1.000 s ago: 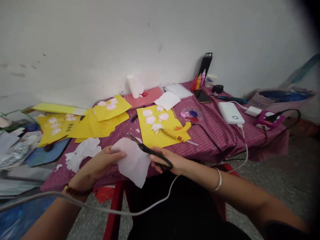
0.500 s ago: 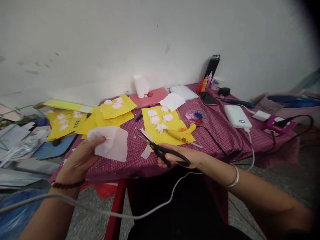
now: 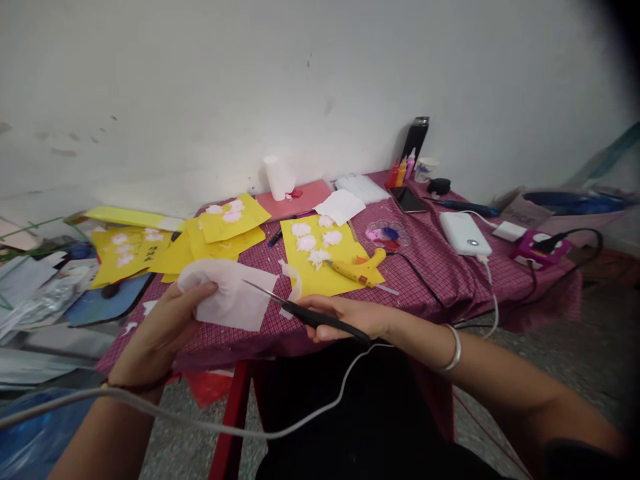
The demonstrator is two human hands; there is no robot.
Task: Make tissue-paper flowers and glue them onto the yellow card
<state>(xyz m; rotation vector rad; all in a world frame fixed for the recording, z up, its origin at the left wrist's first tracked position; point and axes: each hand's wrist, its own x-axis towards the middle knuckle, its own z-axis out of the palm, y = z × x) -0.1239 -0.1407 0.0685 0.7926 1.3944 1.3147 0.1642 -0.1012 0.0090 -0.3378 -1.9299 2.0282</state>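
Note:
My left hand [image 3: 177,317] pinches a pale pinkish-white sheet of thin paper [image 3: 240,303] by its left side. In my right hand [image 3: 345,317] is a pair of black-handled scissors [image 3: 320,319], the blades pointing left and overlapping the sheet's right part. Whether the paper lies between the blades, I cannot tell. Beyond the scissors lies a yellow sheet [image 3: 345,277] bearing several pink paper blossoms [image 3: 307,243], with a yellow hot glue gun [image 3: 357,270] resting on it. A white paper scrap [image 3: 295,277] sits at the sheet's left edge.
More yellow sheets [image 3: 190,250] with blossoms lie at the left. Toward the wall stand a white cup [image 3: 277,177] and paint bottles [image 3: 401,172]. A phone [image 3: 407,199], power bank [image 3: 465,233] and purple power strip [image 3: 540,250] are on the right. A white cable [image 3: 300,432] crosses low in front.
The scissors have moved left and now overlap the paper, their blades closer together than before. The paper in my left hand has shifted slightly right and down.

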